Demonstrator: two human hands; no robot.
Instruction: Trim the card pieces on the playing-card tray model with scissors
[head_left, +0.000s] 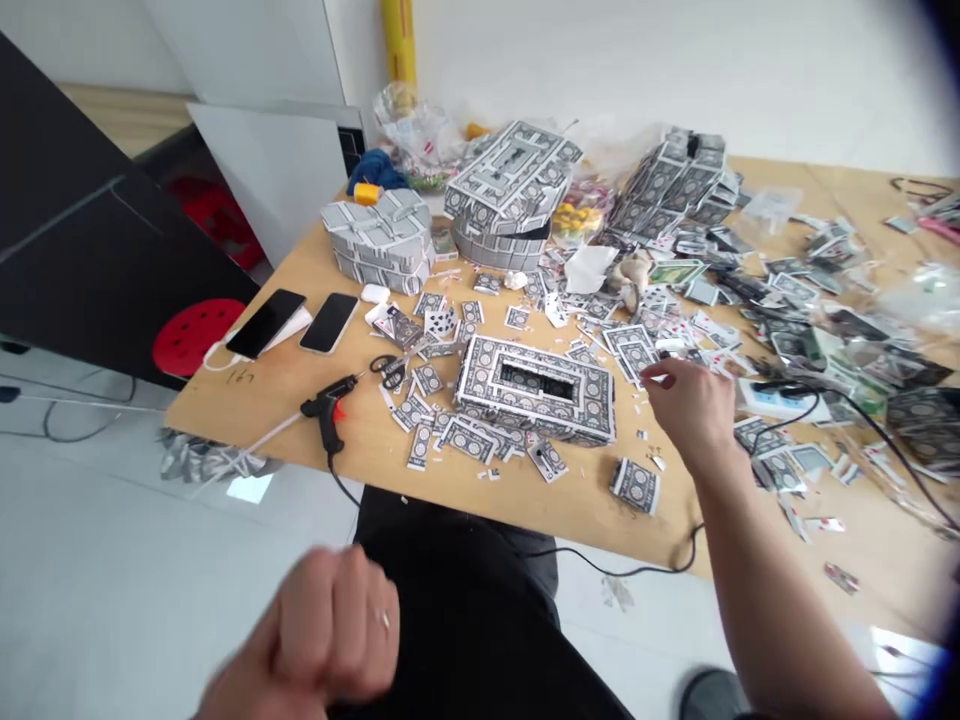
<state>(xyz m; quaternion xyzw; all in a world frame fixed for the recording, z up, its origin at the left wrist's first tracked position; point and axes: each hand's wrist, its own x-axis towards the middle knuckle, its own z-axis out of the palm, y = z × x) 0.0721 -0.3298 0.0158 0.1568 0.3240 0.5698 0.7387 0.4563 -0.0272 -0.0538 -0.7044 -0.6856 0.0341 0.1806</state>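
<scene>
My left hand [322, 630] is curled into a fist in front of the table's near edge, with a ring on one finger. Nothing sticks out of it. Over the table, my right hand [690, 400] has its thumb and fingers pinched together; whatever is between the tips is too small to make out. Just beyond those fingertips lie patterned cards [634, 347]. To the hand's left sits a flat box covered in playing cards [536, 388], with a dark rectangular slot in its top. A small folded card piece [636, 485] lies nearer the table edge.
A glue gun [328, 408] and black scissors [390, 370] lie at left, beside two phones [330, 322]. Card-covered boxes [382, 240] stand behind. Loose cards crowd the right, with a power strip [780, 400] and black cable [862, 405]. A red stool [199, 335] stands left.
</scene>
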